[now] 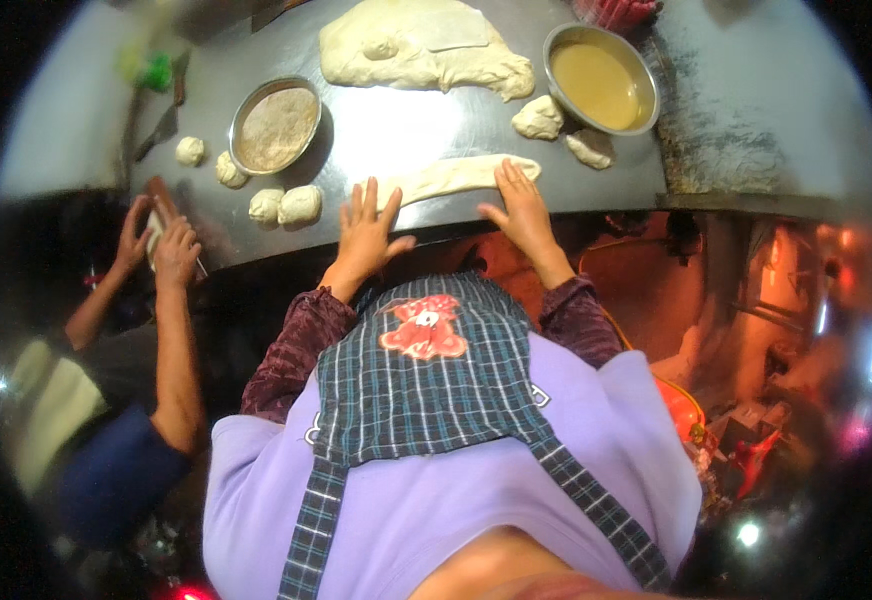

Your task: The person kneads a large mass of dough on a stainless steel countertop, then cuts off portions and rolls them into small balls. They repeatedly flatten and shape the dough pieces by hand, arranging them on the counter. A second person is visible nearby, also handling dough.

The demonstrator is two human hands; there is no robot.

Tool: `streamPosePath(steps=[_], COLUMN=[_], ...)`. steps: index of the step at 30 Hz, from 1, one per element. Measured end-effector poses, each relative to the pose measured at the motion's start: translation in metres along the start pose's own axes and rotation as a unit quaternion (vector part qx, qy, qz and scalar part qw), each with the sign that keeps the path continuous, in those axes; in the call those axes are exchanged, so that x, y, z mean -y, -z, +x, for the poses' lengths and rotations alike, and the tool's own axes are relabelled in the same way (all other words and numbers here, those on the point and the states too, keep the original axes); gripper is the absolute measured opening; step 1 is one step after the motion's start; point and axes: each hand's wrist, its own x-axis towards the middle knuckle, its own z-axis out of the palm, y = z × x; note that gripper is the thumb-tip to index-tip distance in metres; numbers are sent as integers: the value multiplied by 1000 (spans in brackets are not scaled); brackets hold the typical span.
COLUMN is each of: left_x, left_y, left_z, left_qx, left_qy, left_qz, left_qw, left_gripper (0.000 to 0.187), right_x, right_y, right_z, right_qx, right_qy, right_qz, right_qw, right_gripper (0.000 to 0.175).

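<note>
A long flattened strip of dough (451, 178) lies on the metal worktop near its front edge. My left hand (367, 229) rests at the strip's left end, palm down with its fingers spread. At the other end, my right hand (524, 210) lays its fingertips on the dough, thumb held apart. Neither hand grips anything. Beside my left hand sit two dough balls touching each other, the nearer one (300, 204) being rounder. Beyond the strip is a large slab of dough (406, 64), with a scraper-like flat pale piece (457, 28) on it.
A metal bowl of brownish grainy filling (278, 127) stands left, near smaller dough balls (190, 151). At right are a bowl of yellowish liquid (599, 84) and dough lumps (538, 118). A co-worker's hands (173, 251) handle dough and a brown tool (162, 196) at the left edge.
</note>
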Motion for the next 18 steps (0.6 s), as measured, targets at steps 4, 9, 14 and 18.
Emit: streamPosePath(steps=[4, 9, 14, 18], left_x=[5, 42, 123, 151], left_y=[1, 32, 97, 103], left_z=[-8, -2, 45, 88], left_qx=[-36, -143, -315, -154], left_qy=[-20, -97, 75, 126], left_qz=[19, -224, -90, -15], left_qw=[999, 959, 942, 980], left_gripper=[81, 28, 12, 19], right_x=[-64, -105, -121, -98], right_y=[50, 98, 79, 84], right_z=[55, 103, 97, 91], right_qx=[-172, 96, -21, -44], right_qy=[12, -127, -73, -151], right_qz=[-4, -82, -43, -66], right_qw=[985, 984, 996, 985], right_gripper=[45, 69, 64, 49])
